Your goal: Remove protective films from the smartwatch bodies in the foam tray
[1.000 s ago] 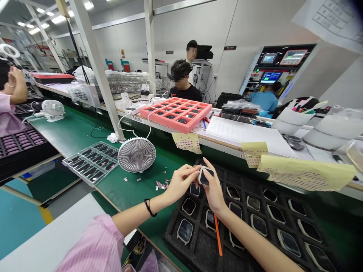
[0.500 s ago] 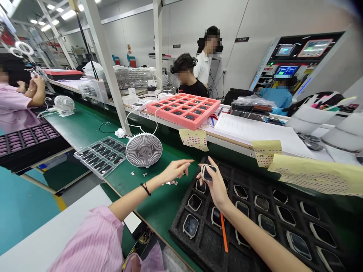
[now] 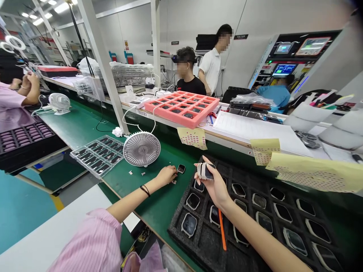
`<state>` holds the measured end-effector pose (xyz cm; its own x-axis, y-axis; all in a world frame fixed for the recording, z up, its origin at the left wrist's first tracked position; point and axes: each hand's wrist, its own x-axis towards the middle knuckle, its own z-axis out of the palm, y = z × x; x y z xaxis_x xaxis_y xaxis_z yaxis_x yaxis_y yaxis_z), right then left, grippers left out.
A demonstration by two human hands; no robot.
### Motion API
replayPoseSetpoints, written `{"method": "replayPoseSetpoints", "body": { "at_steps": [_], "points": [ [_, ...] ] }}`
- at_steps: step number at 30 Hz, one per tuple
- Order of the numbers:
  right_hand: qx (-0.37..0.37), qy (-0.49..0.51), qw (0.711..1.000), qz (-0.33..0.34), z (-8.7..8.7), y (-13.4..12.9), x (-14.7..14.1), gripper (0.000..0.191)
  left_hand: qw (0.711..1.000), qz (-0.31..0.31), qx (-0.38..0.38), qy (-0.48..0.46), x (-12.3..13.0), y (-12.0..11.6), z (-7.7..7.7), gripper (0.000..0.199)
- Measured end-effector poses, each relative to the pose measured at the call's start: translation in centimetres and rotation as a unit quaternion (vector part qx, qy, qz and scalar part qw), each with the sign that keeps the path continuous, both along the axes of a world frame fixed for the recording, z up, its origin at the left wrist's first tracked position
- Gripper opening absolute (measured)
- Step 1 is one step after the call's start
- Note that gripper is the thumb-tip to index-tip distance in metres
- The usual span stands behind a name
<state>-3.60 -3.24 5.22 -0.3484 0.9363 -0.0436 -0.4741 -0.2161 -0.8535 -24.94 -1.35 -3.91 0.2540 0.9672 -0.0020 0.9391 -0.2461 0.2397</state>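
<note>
My right hand (image 3: 217, 187) is wrapped round several watch cases (image 3: 204, 171) stacked face to back, raised over the back left of a black foam tray (image 3: 205, 241). On the green bench, my left hand (image 3: 166, 176) has its fingers drawn together at small pale scraps (image 3: 174, 181); what is between them is too small to make out. Close beside its fingertips lies one watch case (image 3: 181, 169) with a dark screen. More watch cases (image 3: 189, 224) sit in the tray's compartments, and an orange stick (image 3: 222, 230) lies across the tray below my right hand.
A round fan (image 3: 141, 149) and a clear plastic tray of dark parts (image 3: 99, 155) stand left of my left hand. Behind, a shelf holds a pink foam tray (image 3: 184, 120) and papers (image 3: 261, 130). Yellow sheets (image 3: 312, 172) hang over its edge. Several people are farther off.
My left hand has moved down and left to the bench, its pointing fingers now drawn together. A watch case shows beside it. The stack in my right hand has turned, showing more edges.
</note>
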Motion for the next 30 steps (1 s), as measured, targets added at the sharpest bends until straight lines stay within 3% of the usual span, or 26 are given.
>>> {"method": "replayPoseSetpoints", "body": {
  "at_steps": [6,14,18,21,22,23,26,28,30],
  "points": [
    [0.007,0.007,1.0,0.015,-0.1,-0.1,0.0,0.059,0.999,-0.007,0.006,0.032,0.5,0.0,0.0,0.021],
    [-0.008,0.016,1.0,0.018,-0.1,0.0,-0.1,0.062,0.993,0.107,0.003,-0.045,0.1,-0.5,0.6,0.007],
    [-0.004,0.015,1.0,0.018,-0.1,0.0,0.0,0.063,0.984,0.135,0.013,-0.114,-0.1,-0.5,2.5,0.014],
    [-0.002,0.011,1.0,0.016,-0.1,0.1,-0.1,0.064,0.97,0.128,0.053,-0.201,1.0,-1.2,5.4,0.021],
    [-0.002,0.011,1.0,0.016,-0.2,0.1,-0.1,0.065,0.957,0.119,0.057,-0.26,1.6,-1.7,6.6,0.023],
    [-0.003,0.012,1.0,0.017,-0.2,0.1,-0.2,0.065,0.921,0.102,0.046,-0.372,2.3,-2.3,7.7,0.024],
    [-0.011,0.022,0.999,0.022,-0.1,0.0,-0.3,0.064,0.769,0.044,-0.079,-0.633,4.8,-4.1,10.7,0.03],
    [-0.022,0.03,0.999,0.025,-0.1,-0.2,-0.3,0.062,0.69,0.033,-0.168,-0.703,6.2,-5.0,11.7,0.035],
    [-0.031,0.034,0.999,0.025,0.0,-0.4,-0.3,0.06,0.646,0.035,-0.213,-0.732,7.2,-5.3,12.0,0.04]
  ]
}}
